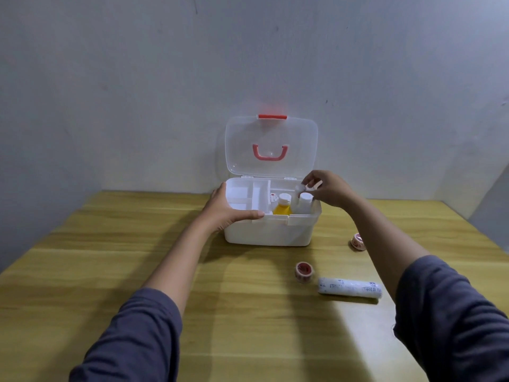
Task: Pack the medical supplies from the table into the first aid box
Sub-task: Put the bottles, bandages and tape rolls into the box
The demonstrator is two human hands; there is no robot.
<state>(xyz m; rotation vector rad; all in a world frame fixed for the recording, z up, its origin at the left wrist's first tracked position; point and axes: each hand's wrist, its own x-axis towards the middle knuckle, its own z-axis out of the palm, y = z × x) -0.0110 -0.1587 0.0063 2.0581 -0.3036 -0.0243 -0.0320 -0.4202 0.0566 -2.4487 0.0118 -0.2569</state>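
The white first aid box (pixel 271 231) stands open on the wooden table, its clear lid (pixel 271 146) with red handle leaning back against the wall. Inside stand a yellow bottle with a white cap (pixel 283 206) and a white bottle (pixel 305 202), beside a white inner tray (pixel 248 198). My left hand (pixel 230 210) grips the box's front left rim. My right hand (pixel 329 188) hovers over the box's right side, pinching a small clear item (pixel 302 187). On the table lie a wrapped bandage roll (pixel 349 287) and two tape rolls (pixel 304 271) (pixel 358 241).
The table (pixel 137 271) runs up to a grey wall behind the box. Its right edge falls away near the far tape roll. Bare wood stretches left of the box and in front of it.
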